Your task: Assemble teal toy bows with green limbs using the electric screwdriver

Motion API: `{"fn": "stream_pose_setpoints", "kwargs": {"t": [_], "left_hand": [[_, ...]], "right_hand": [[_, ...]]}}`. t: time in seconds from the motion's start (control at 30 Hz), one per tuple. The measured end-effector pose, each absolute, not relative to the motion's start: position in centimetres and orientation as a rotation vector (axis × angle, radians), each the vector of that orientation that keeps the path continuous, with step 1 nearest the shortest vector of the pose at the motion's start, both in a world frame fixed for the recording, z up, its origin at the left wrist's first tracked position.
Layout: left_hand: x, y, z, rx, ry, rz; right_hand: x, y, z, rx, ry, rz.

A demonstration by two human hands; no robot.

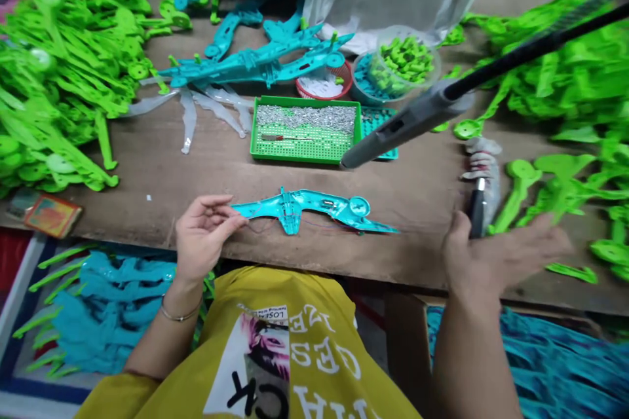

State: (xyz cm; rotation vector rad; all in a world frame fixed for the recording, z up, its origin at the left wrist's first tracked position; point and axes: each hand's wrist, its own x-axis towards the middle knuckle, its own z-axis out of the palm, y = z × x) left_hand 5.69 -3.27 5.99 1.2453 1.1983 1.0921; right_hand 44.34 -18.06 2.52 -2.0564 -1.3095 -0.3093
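Note:
A turquoise, bow-shaped plastic part (pixel 308 201) lies near the front edge of the table, its hollow inner side facing up. Thin dark wires run along it. My left hand (pixel 206 229) pinches its left end between thumb and fingers. Far to the right, my right hand (pixel 501 252) is blurred, with its fingers stretched out and nothing seen in them. Just beside its thumb is a black-handled tool (pixel 477 209), whose far end meets a whitish wrapped bundle (pixel 482 156). Whether the thumb touches the handle I cannot tell.
A green tray (pixel 304 158) holds small silvery pieces and a screwdriver (pixel 275 138). Above it slants a grey rod-shaped tool (pixel 407 124) on a black cord. Bright green parts (pixel 59 78) heap at left and right. Turquoise parts (pixel 255 65) and a tub of green pieces (pixel 405 62) stand behind.

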Motion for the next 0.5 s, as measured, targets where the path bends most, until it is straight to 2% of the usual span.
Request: {"fn": "stream_pose_setpoints", "kwargs": {"t": [0.07,0.13,0.23,0.27,0.37,0.5], "left_hand": [[6.1,-3.3,6.5,1.321,1.167,1.119],[6.6,-3.5,7.3,1.376,1.127,1.105],[7.6,-4.2,8.5,1.368,1.035,1.016],[7.9,-4.4,8.7,1.354,1.008,0.991],[8.4,-4.9,8.7,1.291,0.972,0.992],[8.1,-4.7,7.3,1.267,0.985,1.027]], "right_hand": [[40.5,-16.1,4.6,-2.048,-1.234,-0.534],[36.0,-13.8,6.6,-1.874,-1.438,-0.195],[29.9,-10.6,8.6,-1.453,-1.718,0.571],[28.4,-9.8,8.9,-1.337,-1.822,0.726],[26.2,-8.7,9.0,-1.256,-1.93,0.972],[27.4,-9.1,9.3,-1.494,-1.784,1.021]]}}
